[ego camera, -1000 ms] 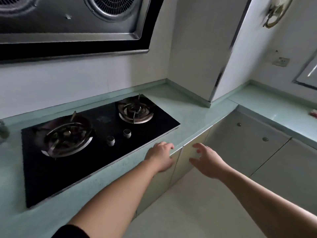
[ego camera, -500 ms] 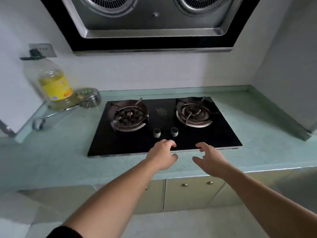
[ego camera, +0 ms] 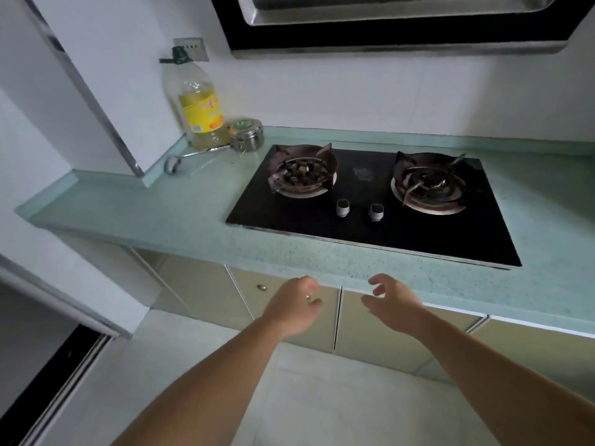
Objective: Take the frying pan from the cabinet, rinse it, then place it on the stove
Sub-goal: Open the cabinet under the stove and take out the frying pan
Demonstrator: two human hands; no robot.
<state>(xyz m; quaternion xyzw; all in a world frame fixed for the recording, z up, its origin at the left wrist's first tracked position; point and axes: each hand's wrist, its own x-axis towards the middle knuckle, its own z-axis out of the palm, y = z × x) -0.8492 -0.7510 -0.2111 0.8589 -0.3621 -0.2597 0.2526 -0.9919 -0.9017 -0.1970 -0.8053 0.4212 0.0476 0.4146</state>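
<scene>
A black glass stove (ego camera: 370,226) with two burners and two knobs is set into the pale green counter (ego camera: 180,214). Below it are beige cabinet doors (ego camera: 206,284), all closed, with small round knobs. My left hand (ego camera: 294,309) is at a cabinet knob on the door left of the gap, fingers curled by it. My right hand (ego camera: 391,300) hovers in front of the neighbouring door (ego camera: 370,342), fingers spread, holding nothing. No frying pan is in view.
An oil bottle (ego camera: 199,107) and a small metal tin (ego camera: 246,135) stand at the counter's back left, beside a metal handle (ego camera: 193,156). A range hood (ego camera: 386,24) hangs above the stove. A dark doorway (ego camera: 48,375) lies at the lower left.
The view has swung to the left and tilted down. Both hands dropped from over the stove's front edge to the cabinet doors below the counter.
</scene>
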